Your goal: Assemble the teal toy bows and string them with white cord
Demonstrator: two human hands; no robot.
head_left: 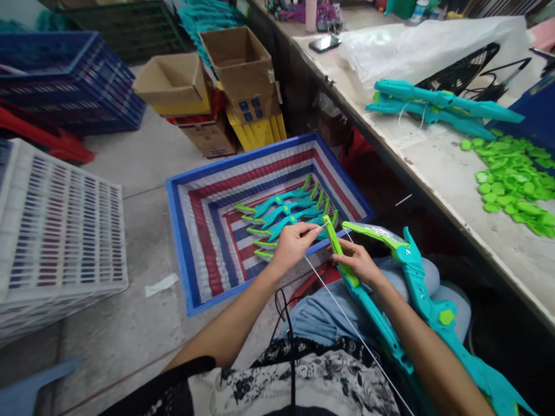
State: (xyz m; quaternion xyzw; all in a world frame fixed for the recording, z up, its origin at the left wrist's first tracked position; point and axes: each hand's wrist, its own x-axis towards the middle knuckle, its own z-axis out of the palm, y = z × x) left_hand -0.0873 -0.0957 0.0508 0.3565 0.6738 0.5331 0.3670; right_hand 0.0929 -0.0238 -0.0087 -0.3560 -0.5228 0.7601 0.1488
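Note:
Across my lap lies a teal toy bow (416,277) with lime-green limb ends. My right hand (358,261) is closed around a green limb (333,240) on a teal arm (377,309); whether both teal pieces are one bow, I cannot tell. At that limb's tip, my left hand (295,245) pinches with thumb and forefinger, apparently on the string's end. A white string (333,297) slants from near my hands down past my lap. Beyond them, several similar teal-and-green bows (284,211) lie in a row inside a blue-rimmed crate (180,242) with a striped lining.
On the workbench (416,156) to the right are more teal bow parts (442,104), a heap of green caps (511,179), a fan (459,69) and a phone (325,43). Cardboard boxes (243,75), a white crate (65,225) and a blue crate (73,81) stand around.

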